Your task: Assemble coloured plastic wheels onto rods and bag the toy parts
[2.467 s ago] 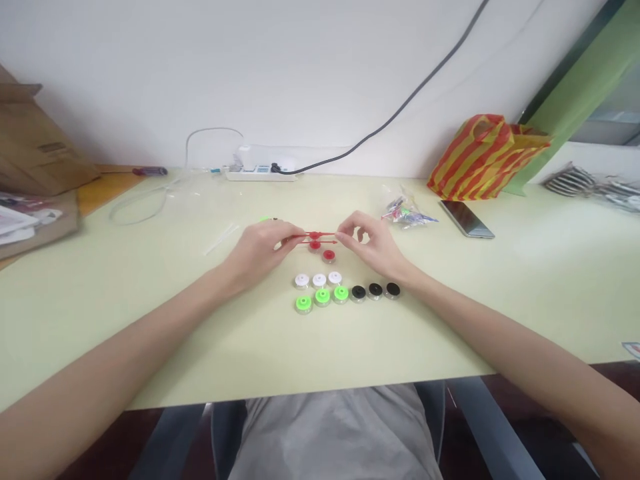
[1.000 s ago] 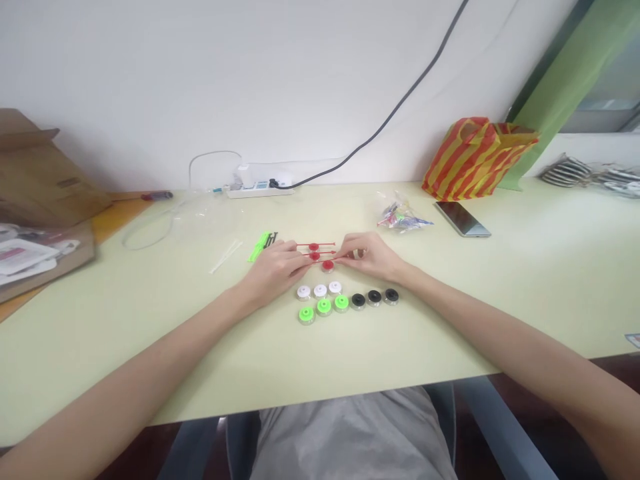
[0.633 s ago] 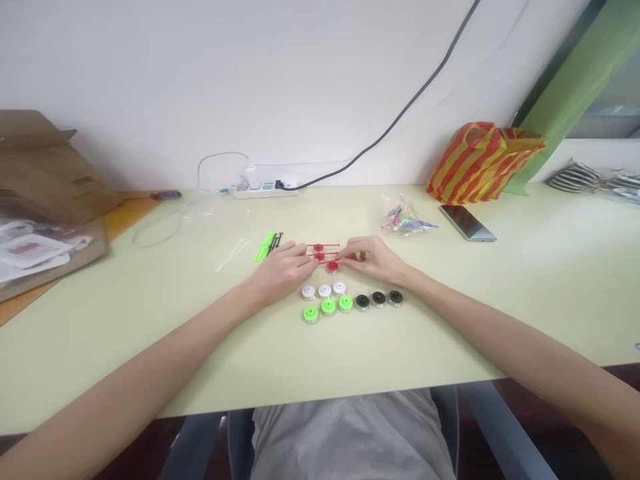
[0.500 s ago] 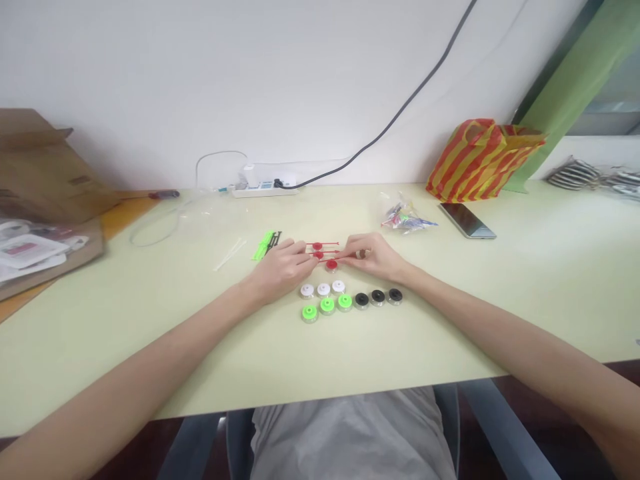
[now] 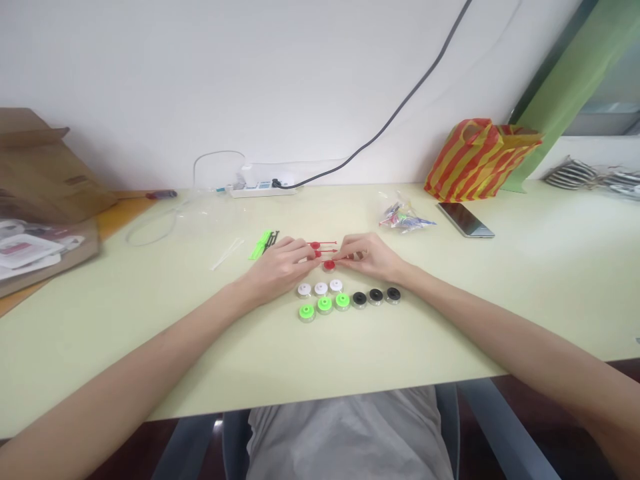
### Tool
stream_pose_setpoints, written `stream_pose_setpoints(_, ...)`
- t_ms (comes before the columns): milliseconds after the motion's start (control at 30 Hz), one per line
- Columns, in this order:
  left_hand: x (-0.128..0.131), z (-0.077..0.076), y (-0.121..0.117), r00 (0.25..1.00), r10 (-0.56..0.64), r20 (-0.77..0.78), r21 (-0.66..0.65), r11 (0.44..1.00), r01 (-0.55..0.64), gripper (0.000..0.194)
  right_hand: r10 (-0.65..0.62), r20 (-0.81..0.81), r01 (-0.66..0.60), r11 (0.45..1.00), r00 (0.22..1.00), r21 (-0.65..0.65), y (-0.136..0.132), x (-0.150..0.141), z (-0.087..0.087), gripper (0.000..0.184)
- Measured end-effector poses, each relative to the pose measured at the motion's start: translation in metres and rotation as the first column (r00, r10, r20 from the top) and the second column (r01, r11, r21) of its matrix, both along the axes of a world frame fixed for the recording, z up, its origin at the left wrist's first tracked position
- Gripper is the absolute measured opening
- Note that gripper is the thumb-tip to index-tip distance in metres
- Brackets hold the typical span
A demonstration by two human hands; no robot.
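My left hand (image 5: 284,264) and my right hand (image 5: 367,257) are both closed in a pinch. Between them they hold the two ends of a thin red arrow-tipped stick, right over the front red disc (image 5: 329,265) on its clear round base. Whether the stick touches that disc I cannot tell. Just behind it, two more red discs (image 5: 315,245) each have a red arrow-tipped stick (image 5: 327,243) lying across the top; my left fingers partly cover these. Nearer to me are rows of white discs (image 5: 321,288), green discs (image 5: 325,303) and black discs (image 5: 376,295).
Green sticks (image 5: 260,245), black sticks (image 5: 272,239) and white sticks (image 5: 227,254) lie left of the discs. Behind my right hand are a clear bag of coloured parts (image 5: 404,217) and a phone (image 5: 465,220). A power strip (image 5: 263,189) lies along the wall.
Both hands came from the rear red discs to the front one, now with a third red stick between them. Lately the fingers have drawn slightly closer together. The view has shifted a little.
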State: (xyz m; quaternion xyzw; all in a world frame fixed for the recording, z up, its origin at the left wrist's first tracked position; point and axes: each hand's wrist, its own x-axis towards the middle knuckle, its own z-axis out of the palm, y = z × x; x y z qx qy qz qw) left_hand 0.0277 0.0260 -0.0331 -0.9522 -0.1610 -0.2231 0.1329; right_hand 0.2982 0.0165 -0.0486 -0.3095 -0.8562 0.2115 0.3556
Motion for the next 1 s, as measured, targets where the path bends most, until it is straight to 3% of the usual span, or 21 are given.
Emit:
stream_pose_setpoints(200,0.0023,0.0006,-0.0009,0.999,-0.031,-0.01,0.054,0.998,0.031,0.024,0.032,-0.012,-0.032,0.999,0.999,-0.005,-0.0034,-0.0018,0.0037,0.024)
stream_pose_setpoints(467,0.0033,0.0033,0.0001,0.998,-0.056,-0.003,0.01,0.998,0.056,0.026,0.049,-0.021,-0.05,0.998,0.999,-0.024,-0.0031,-0.0025,0.0043,0.024)
stream_pose_setpoints(700,0.0028,0.0039,0.0002,0.99,-0.02,-0.141,0.145,0.989,0.041,0.031,0.091,0.115,-0.106,0.986,0.989,0.133,-0.0019,-0.0018,0.0076,0.026)
stream_pose_setpoints(833,0.0017,0.0049,0.0023,0.993,-0.041,-0.107,0.056,0.997,0.047,0.03,0.082,0.188,-0.124,0.967,0.979,0.224,0.0012,-0.0032,0.0041,0.023)
stream_pose_setpoints(1000,0.0023,0.0059,0.0034,0.992,-0.064,-0.107,-0.015,0.998,0.063,0.031,0.098,0.212,-0.147,0.962,0.972,0.228,0.0026,-0.0049,0.0031,0.023)
